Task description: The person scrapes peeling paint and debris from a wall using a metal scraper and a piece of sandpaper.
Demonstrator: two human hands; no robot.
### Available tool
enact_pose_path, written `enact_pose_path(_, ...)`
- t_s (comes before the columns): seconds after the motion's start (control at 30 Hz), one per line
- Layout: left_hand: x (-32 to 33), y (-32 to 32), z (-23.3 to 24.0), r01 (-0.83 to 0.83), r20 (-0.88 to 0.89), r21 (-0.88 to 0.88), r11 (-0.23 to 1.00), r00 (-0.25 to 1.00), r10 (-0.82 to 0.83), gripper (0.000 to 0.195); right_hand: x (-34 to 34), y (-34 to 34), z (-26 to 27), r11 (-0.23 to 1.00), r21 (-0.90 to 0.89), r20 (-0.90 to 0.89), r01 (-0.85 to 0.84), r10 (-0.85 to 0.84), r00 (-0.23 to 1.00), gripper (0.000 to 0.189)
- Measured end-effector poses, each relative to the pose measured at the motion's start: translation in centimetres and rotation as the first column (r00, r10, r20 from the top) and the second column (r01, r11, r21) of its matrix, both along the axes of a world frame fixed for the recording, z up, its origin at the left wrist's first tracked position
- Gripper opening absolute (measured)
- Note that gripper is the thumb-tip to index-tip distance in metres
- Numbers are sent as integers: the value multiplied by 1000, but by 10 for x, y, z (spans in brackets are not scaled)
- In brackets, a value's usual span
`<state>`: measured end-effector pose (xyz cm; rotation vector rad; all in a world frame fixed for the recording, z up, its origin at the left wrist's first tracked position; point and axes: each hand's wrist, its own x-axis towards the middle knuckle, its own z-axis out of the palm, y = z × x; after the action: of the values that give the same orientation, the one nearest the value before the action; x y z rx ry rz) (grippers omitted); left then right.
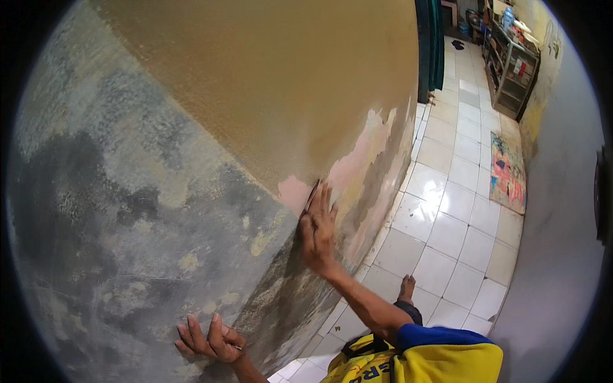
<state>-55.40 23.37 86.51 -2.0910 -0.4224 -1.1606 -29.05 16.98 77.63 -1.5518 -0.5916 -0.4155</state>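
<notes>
My right hand (pixel 320 230) presses a thin, dark-edged flat piece (pixel 311 197) against the wall, fingers extended over it. The hand covers most of this piece, so its material cannot be told. Under and around it, pink patches (pixel 293 192) show where the tan paint (pixel 287 86) ends in a ragged edge. Lower left, my left hand (pixel 210 339) rests on the mottled grey wall face (pixel 139 230) with its fingers spread. A small shiny band, seemingly a ring (pixel 237 347), shows on one finger.
White floor tiles (pixel 436 230) run along the wall, with my bare foot (pixel 407 287) on them. A colourful mat (pixel 507 174) lies by the opposite grey wall (pixel 555 230). Farther off stand a glass-sided cabinet (pixel 515 72) with items on top and a dark green curtain (pixel 435 45).
</notes>
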Motion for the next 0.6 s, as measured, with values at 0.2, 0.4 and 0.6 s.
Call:
enact_pose_path(0.2, 20, -2, -1, 66, 13, 11, 998, 998, -66, 25, 198, -62, 6, 981, 160, -512, -111, 178, 840, 61)
enact_pose_path(0.4, 6, -3, 4, -4, -23, 69, 998, 1000, 6, 26, 31, -23, -3, 996, -90, -88, -28, 21, 996, 56)
enact_pose_path(0.6, 24, -10, 5, -7, -60, 61, 998, 998, 10, 26, 206, -50, -18, 967, 242, -282, 77, -6, 959, 58)
